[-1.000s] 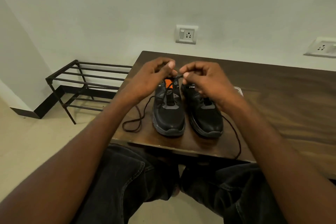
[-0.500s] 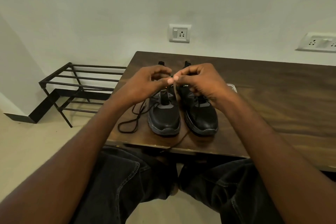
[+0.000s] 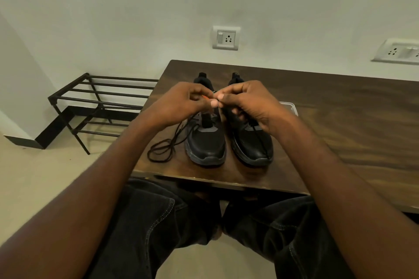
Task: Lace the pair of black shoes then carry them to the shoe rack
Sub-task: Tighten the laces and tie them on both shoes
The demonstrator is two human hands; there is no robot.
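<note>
Two black shoes (image 3: 229, 136) stood side by side on the bench (image 3: 340, 120), toes toward the person. Above their tongues the left hand (image 3: 181, 106) and right hand (image 3: 247, 104) met, both pinching a lace (image 3: 165, 145); the shoe rack (image 3: 99, 106) lay leftward.

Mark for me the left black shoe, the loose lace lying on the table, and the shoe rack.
left black shoe (image 3: 207, 145), head view: on its toe cap.
loose lace (image 3: 162, 148), head view: on the coil lying on the table left of the shoe.
shoe rack (image 3: 108, 95), head view: on a top-tier bar.
</note>
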